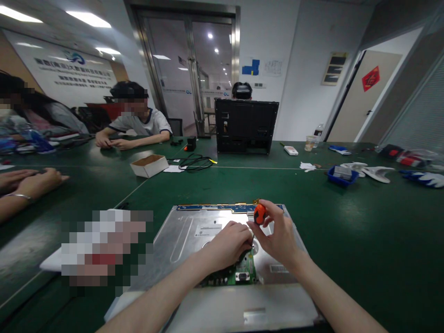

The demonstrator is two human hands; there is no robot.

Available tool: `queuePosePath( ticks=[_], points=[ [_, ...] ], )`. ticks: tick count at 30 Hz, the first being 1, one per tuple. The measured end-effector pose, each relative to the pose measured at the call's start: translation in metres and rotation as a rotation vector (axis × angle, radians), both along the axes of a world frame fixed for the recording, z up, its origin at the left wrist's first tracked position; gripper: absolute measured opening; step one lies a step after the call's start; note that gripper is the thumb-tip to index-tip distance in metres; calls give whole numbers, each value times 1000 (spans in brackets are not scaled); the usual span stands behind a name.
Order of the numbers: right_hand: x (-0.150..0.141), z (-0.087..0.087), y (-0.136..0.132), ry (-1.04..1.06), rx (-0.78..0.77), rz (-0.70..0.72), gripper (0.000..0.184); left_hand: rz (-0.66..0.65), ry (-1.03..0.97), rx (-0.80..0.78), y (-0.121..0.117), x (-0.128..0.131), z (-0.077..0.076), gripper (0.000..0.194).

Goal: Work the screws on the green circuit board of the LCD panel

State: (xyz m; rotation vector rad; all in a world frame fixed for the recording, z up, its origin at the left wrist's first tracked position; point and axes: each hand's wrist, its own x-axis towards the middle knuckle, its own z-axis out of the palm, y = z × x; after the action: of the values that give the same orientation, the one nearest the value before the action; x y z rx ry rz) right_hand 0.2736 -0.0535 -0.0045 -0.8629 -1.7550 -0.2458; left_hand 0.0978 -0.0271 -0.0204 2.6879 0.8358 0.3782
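A metal-backed display panel (180, 240) lies flat on the table in front of me. A green circuit board (248, 266) with a port is mounted near its middle, and a blue strip board (208, 208) runs along the far edge. Between its fingertips my right hand (282, 236) grips the orange and black handle of a screwdriver (259, 215), whose thin shaft slants down toward the green board. Close by the shaft, my left hand (231, 243) has its fingers bunched low over the board. What they pinch, if anything, is hidden.
Across the green table (347, 240) stands a black monitor housing (246, 125). An open cardboard box (149, 165) and black cables (194, 162) lie left of it; a blue tray (342, 175) sits right. A co-worker's hands (38, 182) rest at far left, another person (135, 120) sits beyond.
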Motion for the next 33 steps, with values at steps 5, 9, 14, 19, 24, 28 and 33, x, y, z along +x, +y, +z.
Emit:
queuePosePath(
  ticks=[5,9,14,19,24,28,33],
  points=[
    [0,0,0,-10,-13,-37,40,1,-8,-2,1,0,-2,13],
    [-1,0,1,-3,-19,-35,41,2,-4,-12,0,0,-1,13],
    [0,1,0,-15,-34,-6,45,3,2,14,0,0,-2,10],
    [1,2,-1,-23,-46,14,46,-20,-15,30,1,-1,-2,14],
    [0,1,0,-16,-42,8,45,-25,-27,15,0,-3,-2,17],
    [-1,2,0,-3,-29,25,45,-21,-33,6,1,-3,-2,15],
    [-1,3,-2,29,14,29,45,-7,-17,-13,-1,-2,2,12]
  ],
)
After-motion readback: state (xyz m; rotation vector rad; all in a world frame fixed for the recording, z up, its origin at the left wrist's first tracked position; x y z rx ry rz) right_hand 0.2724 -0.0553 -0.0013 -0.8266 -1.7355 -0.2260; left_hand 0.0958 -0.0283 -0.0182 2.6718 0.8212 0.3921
